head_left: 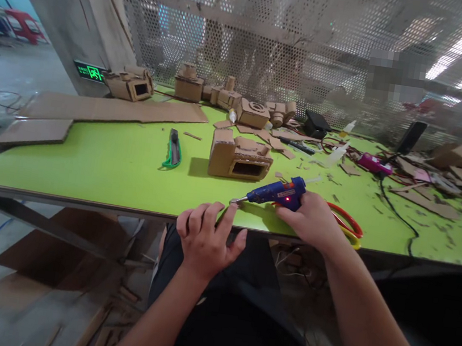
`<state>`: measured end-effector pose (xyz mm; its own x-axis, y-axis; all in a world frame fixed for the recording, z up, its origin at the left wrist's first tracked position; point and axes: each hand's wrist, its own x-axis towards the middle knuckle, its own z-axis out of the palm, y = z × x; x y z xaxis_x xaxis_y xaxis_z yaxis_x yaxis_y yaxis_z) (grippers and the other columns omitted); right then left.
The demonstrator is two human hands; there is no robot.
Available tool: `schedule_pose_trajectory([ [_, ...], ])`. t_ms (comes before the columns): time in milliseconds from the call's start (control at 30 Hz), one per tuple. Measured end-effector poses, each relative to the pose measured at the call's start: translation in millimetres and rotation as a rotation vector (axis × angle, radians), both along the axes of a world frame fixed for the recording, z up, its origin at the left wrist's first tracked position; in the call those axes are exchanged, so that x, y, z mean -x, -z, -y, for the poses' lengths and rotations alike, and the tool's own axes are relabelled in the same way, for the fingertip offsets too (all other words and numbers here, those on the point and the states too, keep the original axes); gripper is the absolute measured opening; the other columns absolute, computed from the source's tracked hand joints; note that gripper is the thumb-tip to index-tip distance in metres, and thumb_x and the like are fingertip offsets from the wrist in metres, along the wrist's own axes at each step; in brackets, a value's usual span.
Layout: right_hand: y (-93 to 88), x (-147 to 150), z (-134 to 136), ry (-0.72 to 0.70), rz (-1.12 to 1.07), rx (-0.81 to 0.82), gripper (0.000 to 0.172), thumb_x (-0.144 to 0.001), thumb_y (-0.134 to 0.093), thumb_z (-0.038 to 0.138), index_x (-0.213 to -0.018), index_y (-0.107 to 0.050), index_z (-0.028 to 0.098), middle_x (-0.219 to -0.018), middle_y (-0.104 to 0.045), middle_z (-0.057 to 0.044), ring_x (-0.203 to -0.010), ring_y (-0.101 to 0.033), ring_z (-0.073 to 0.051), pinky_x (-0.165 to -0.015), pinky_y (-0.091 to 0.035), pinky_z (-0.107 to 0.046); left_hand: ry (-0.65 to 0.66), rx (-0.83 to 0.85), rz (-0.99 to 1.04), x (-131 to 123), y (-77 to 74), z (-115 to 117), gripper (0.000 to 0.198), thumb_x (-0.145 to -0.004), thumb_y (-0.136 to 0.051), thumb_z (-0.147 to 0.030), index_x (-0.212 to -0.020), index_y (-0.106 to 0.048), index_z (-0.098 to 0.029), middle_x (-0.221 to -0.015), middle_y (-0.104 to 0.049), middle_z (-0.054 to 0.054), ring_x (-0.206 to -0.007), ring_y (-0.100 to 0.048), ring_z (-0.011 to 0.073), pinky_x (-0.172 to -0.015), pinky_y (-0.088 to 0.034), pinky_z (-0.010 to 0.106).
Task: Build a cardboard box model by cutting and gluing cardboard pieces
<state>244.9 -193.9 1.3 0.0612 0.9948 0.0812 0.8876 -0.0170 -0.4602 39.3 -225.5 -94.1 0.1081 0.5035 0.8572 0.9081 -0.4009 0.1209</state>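
My right hand [314, 220] is wrapped round the handle of a blue hot glue gun [275, 192], whose small red light is lit. The gun's metal nozzle points left, low over the front of the green table [127, 175]. At the table's front edge my left hand [209, 239] is held with fingers apart, its index fingertip close to the nozzle; whether they touch I cannot tell. Just behind the gun stands a cardboard camera-shaped model [222, 157] with a rectangular opening facing me. Red-and-yellow handled scissors [347, 219] lie partly hidden behind my right wrist.
A green utility knife [174, 149] lies left of the model. Several cardboard models [253, 113] line the back, before a perforated metal screen [234, 30]. Flat cardboard strips [115, 111] lie at left. Scraps, glue bottles [336, 154] and a black cable [398, 208] cover the right.
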Motion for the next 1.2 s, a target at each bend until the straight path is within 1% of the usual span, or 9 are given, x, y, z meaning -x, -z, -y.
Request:
schedule_pose_trajectory([
  [100,-0.6,-0.8,0.7,0.013,0.004,0.001,0.033,-0.067,-0.059,0.039,-0.05,-0.036,0.023,-0.046,-0.038,0.004,-0.046,-0.037,-0.011,-0.045,-0.027,-0.028,-0.006,0.0,-0.002,0.3,0.0,0.5,0.043,-0.084,-0.062,-0.05,-0.116,-0.071,-0.022,-0.103,-0.073,0.009,-0.099,-0.056,0.0293,-0.093,-0.03,0.048],
  [367,0.9,-2.0,0.9,0.009,-0.003,-0.015,0.034,-0.067,-0.06,0.039,-0.05,-0.036,0.022,-0.046,-0.038,0.004,-0.045,-0.037,-0.011,-0.045,-0.027,-0.027,-0.005,-0.003,0.005,-0.8,-1.4,-0.1,0.042,-0.085,-0.061,-0.048,-0.115,-0.071,-0.021,-0.103,-0.072,0.01,-0.099,-0.056,0.0295,-0.092,-0.031,0.048],
  [567,0.6,-3.1,2.1,0.015,0.005,-0.009,0.029,-0.067,-0.059,0.038,-0.052,-0.04,0.022,-0.048,-0.043,0.003,-0.048,-0.04,-0.012,-0.047,-0.03,-0.027,-0.01,-0.004,0.008,-1.2,-1.3,-0.1,0.042,-0.085,-0.062,-0.049,-0.115,-0.071,-0.022,-0.103,-0.072,0.009,-0.099,-0.056,0.0291,-0.093,-0.029,0.048],
  [900,-1.0,-4.3,4.4,0.034,0.034,0.003,0.029,-0.068,-0.059,0.038,-0.053,-0.04,0.022,-0.048,-0.043,0.003,-0.047,-0.04,-0.012,-0.046,-0.03,-0.027,-0.008,-0.001,0.003,-0.5,-0.2,-0.4,0.043,-0.084,-0.063,-0.049,-0.115,-0.071,-0.021,-0.103,-0.072,0.009,-0.099,-0.055,0.0294,-0.093,-0.03,0.048],
  [1200,-0.5,-7.0,5.3,0.036,-0.019,-0.009,0.024,-0.068,-0.059,0.037,-0.057,-0.044,0.021,-0.051,-0.046,0.004,-0.05,-0.043,-0.013,-0.048,-0.032,-0.027,-0.002,-0.003,0.011,-0.8,0.6,-0.3,0.041,-0.084,-0.062,-0.048,-0.114,-0.071,-0.022,-0.104,-0.071,0.01,-0.1,-0.055,0.0293,-0.093,-0.029,0.048],
])
